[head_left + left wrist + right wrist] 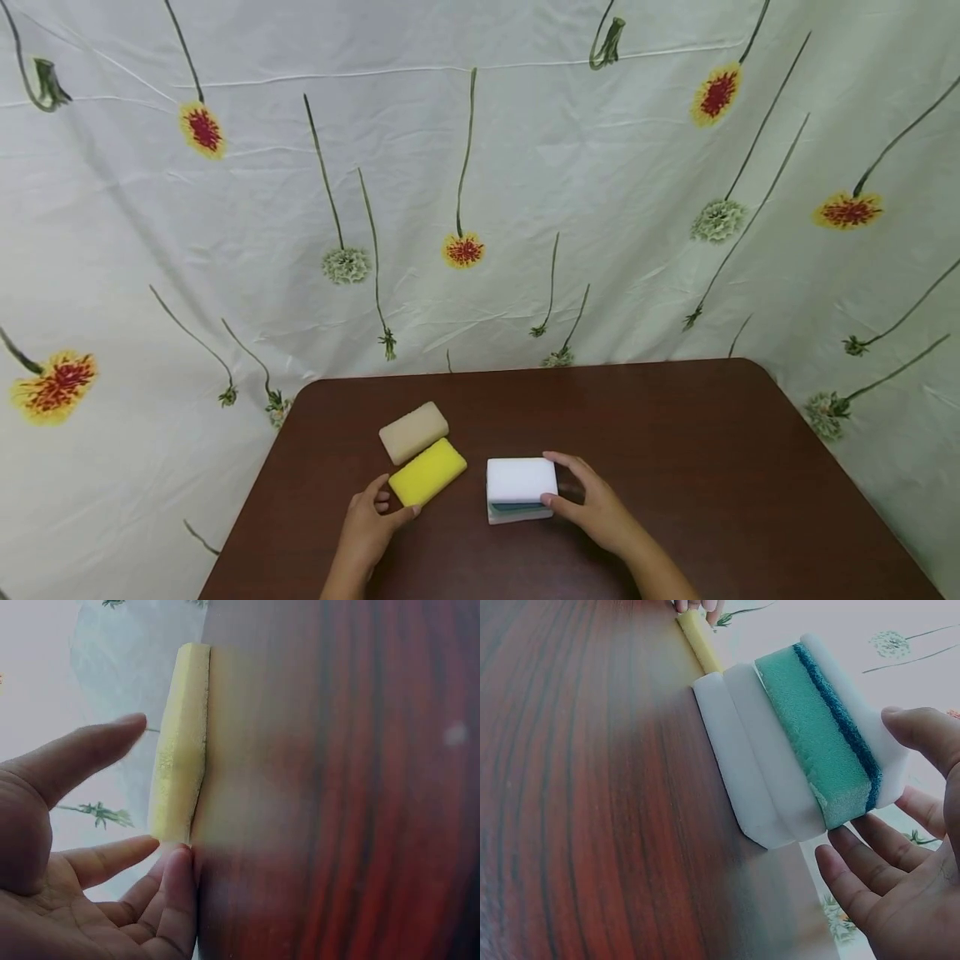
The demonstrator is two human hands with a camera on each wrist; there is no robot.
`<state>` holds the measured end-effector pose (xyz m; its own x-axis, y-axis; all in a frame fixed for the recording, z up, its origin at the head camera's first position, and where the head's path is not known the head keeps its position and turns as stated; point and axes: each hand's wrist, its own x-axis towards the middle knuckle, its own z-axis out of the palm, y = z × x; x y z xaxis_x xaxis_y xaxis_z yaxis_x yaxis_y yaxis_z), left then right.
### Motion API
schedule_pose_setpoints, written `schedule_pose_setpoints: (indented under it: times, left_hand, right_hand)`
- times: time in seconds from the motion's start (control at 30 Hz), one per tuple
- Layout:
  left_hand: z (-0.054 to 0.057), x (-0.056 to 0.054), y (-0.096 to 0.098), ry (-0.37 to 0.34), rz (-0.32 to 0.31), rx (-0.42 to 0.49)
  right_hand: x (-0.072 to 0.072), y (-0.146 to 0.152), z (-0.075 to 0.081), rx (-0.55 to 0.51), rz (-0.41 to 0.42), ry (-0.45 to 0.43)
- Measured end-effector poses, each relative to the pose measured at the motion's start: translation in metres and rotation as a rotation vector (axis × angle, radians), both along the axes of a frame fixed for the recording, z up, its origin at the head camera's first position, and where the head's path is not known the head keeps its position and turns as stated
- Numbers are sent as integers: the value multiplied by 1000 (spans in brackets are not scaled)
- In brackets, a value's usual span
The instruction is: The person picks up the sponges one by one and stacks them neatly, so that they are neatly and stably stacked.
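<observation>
Right hand (592, 500), partly spread, holds the top white block (521, 479) between thumb and fingers, on a green sponge (817, 742) with a blue scouring layer, above two lower white blocks (739, 761). Left hand (367, 525), loosely spread, has fingertips at the yellow sponge (427, 473), flat on the bench (675, 433) just beside a beige sponge (414, 432). Flowered cloth (525, 167) hangs behind.

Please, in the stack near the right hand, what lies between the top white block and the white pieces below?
A green sponge, its dark blue layer facing the top white block; the right wrist view shows this.
</observation>
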<state>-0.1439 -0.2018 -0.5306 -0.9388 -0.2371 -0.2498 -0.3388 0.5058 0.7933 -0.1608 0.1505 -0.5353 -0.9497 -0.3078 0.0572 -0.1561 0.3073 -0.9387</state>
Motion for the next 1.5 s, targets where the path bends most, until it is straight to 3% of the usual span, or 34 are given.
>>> schedule_pose_setpoints:
  times: [0.37,0.7,1.03,1.2,1.5]
  left_hand:
    - [-7,-6,-2,13,1,-31]
    - [-5,-9,0,32,-24,-114]
    - [-6,-9,-1,31,-31,-119]
    - [-7,-6,-2,27,-23,-70]
    - [-8,0,-4,-5,22,101]
  right_hand:
    - [1,0,1,0,-17,-20]
    - [0,-1,-1,-8,-25,-17]
    - [1,-1,-1,-6,-21,-27]
    - [2,-2,-1,-10,-23,-23]
    - [1,-3,-1,-23,-32,-16]
